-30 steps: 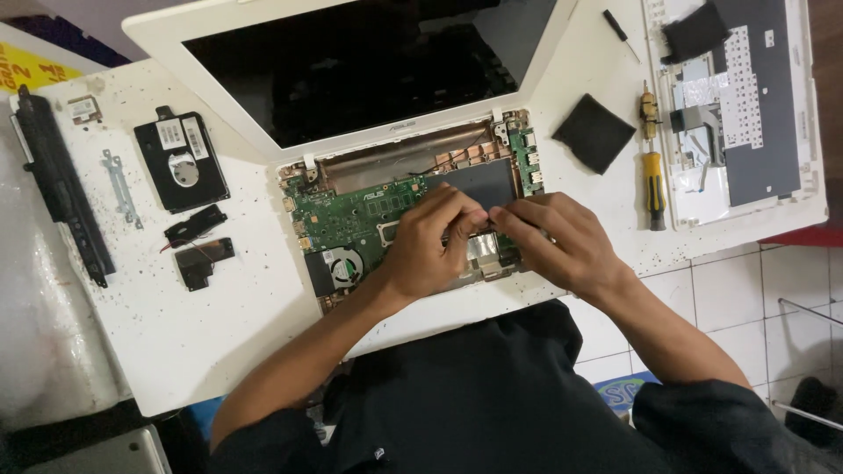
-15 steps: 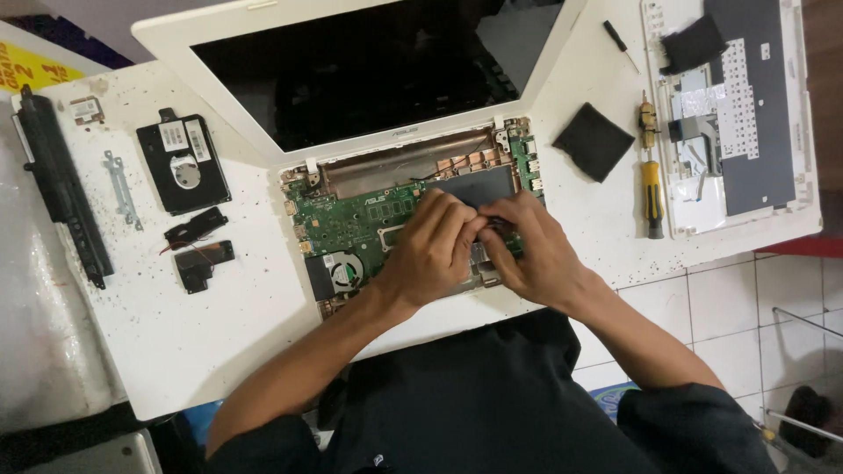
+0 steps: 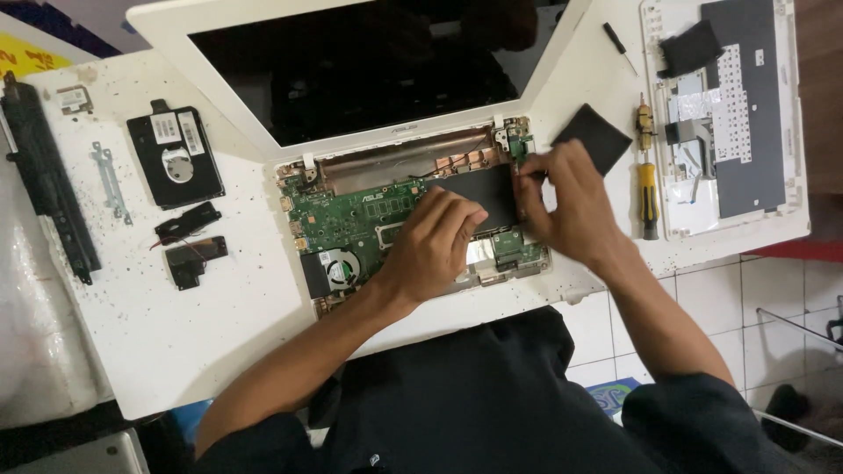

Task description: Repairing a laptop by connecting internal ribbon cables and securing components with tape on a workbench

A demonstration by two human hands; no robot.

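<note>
Both hands on opened laptop (image 3: 413,219) | left hand (image 3: 435,246) flat, right hand (image 3: 566,206) grip unclear | speckled white table (image 3: 202,325), tiled floor (image 3: 773,281)

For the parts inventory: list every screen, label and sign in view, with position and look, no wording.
Dark rectangular laptop screen in a white frame: top centre, unlit, behind the open base.
Two small white labels on the black hard drive: left on the white table.
Yellow printed sign: far top-left corner, partly cut off.
White label patch on the keyboard panel underside: top right.
</note>
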